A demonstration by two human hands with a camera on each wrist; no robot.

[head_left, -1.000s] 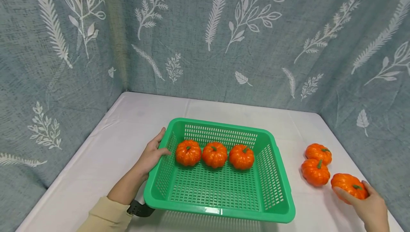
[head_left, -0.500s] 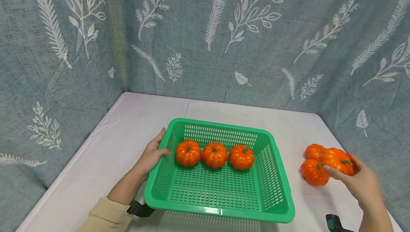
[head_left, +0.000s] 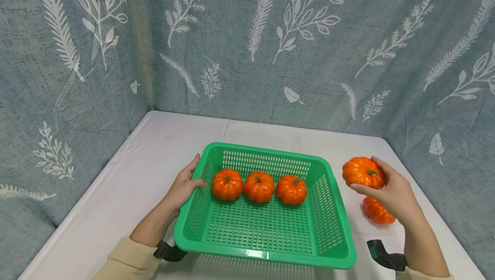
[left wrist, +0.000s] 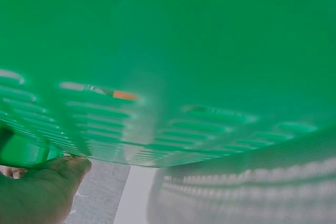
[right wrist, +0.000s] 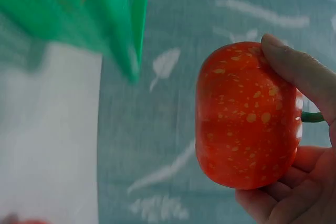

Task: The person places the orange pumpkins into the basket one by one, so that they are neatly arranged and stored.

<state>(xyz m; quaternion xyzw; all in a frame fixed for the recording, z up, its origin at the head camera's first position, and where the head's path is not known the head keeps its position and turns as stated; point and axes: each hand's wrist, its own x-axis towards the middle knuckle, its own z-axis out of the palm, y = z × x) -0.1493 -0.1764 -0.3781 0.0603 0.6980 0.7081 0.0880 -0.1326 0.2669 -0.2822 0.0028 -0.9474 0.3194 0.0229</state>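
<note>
A green plastic basket (head_left: 263, 252) with slotted walls stands mid-table, holding a row of three orange pumpkins: left (head_left: 227, 184), middle (head_left: 259, 187) and right (head_left: 291, 189). My left hand (head_left: 184, 187) grips the basket's left rim, thumb over the edge; the left wrist view shows that hand (left wrist: 50, 190) against the slotted wall. To the right of the basket, my right hand (head_left: 394, 190) holds another orange pumpkin (head_left: 361, 171) in the air, thumb on one side and fingers on the other. The right wrist view shows this speckled pumpkin (right wrist: 247, 116) and its green stem up close.
On the white-covered table (head_left: 185, 132), one more pumpkin (head_left: 377, 211) lies below my right hand, partly hidden by it. Blue-grey curtains (head_left: 247, 78) with white leaf prints enclose the back and both sides. Dark straps (head_left: 386, 257) circle the wrists.
My right hand has lifted the pumpkin from the table's right side and carried it left and away from me, covering the pumpkins behind it. The left hand and basket have stayed still.
</note>
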